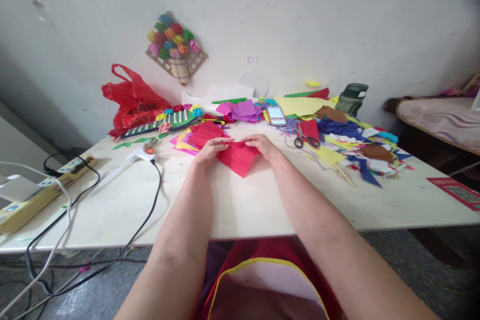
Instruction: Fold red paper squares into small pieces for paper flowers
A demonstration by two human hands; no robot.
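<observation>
Between my two hands is a sheet of red paper (240, 161), its top edge pinched and its lower corner pointing toward me. My left hand (213, 150) is closed on the upper left of the sheet, thumb and fingers together. On the upper right, my right hand (262, 146) pinches the same edge. Just behind my left hand lies a stack of coloured paper (204, 135), red on top with yellow and pink below. Whether the held sheet is folded along its top edge I cannot tell.
A glue gun (141, 154) with a black cord lies left, near a power strip (56, 190). Scissors (304, 137), a phone (276, 115) and heaped paper scraps (360, 145) are right. A red plastic bag (135, 97) and a green bottle (351, 99) stand behind.
</observation>
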